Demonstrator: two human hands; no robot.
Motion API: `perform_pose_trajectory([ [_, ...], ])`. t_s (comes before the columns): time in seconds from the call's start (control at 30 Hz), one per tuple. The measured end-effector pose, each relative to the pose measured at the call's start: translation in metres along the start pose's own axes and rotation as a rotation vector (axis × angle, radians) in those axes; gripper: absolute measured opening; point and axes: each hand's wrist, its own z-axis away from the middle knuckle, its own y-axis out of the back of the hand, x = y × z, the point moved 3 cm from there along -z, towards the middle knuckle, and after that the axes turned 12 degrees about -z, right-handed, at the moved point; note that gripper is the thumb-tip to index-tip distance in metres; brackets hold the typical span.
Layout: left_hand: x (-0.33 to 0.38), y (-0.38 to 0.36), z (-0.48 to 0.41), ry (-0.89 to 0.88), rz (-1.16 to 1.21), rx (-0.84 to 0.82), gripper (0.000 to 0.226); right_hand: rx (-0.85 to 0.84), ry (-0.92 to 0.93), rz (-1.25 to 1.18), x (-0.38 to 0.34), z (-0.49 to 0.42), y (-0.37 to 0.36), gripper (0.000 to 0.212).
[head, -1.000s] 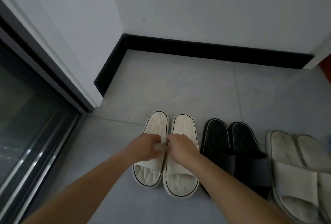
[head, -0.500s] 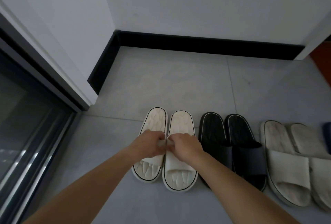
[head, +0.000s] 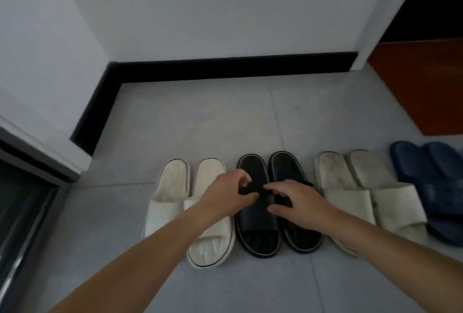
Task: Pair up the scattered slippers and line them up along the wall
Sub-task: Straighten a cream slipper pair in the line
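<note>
Fingers [head: 241, 175] of the left hand [head: 225, 195] are pinched on the black slippers [head: 255, 222], right hand [head: 300, 202] unclear; a slide to the wall [head: 225, 12] is needed.

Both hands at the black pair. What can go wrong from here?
1. The black pair sits close between the cream pair and the off-white pair; sliding it may knock either askew.
2. The left hand pinches only a strap edge, so that slipper may twist.
3. The left forearm crosses over the cream pair and could drag it.
</note>
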Motion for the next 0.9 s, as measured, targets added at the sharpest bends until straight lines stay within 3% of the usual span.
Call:
perform_pose_trajectory([
  [0.3,0.268,-0.078,-0.034,-0.413,-0.023,-0.204,0.037,0.223,-0.279,-0.262,0.135,0.197,0.158,0.052],
  [0.5,0.431,-0.167,-0.042,-0.567,-0.249,-0.481,0.044,0.605,-0.466,-0.515,0.293,0.375,0.223,0.044],
  [0.63,0.538,-0.232,-0.057,-0.557,-0.234,-0.511,0.042,0.944,-0.583,-0.720,0.388,0.452,0.247,0.045],
  [0.77,0.618,-0.304,-0.074,-0.520,-0.265,-0.488,0.046,1.192,-0.668,-0.685,0.446,0.491,0.251,0.037],
  [0.9,0.683,-0.370,-0.092,-0.614,-0.403,-0.453,0.051,1.335,-0.852,-0.483,0.483,0.516,0.261,0.039],
])
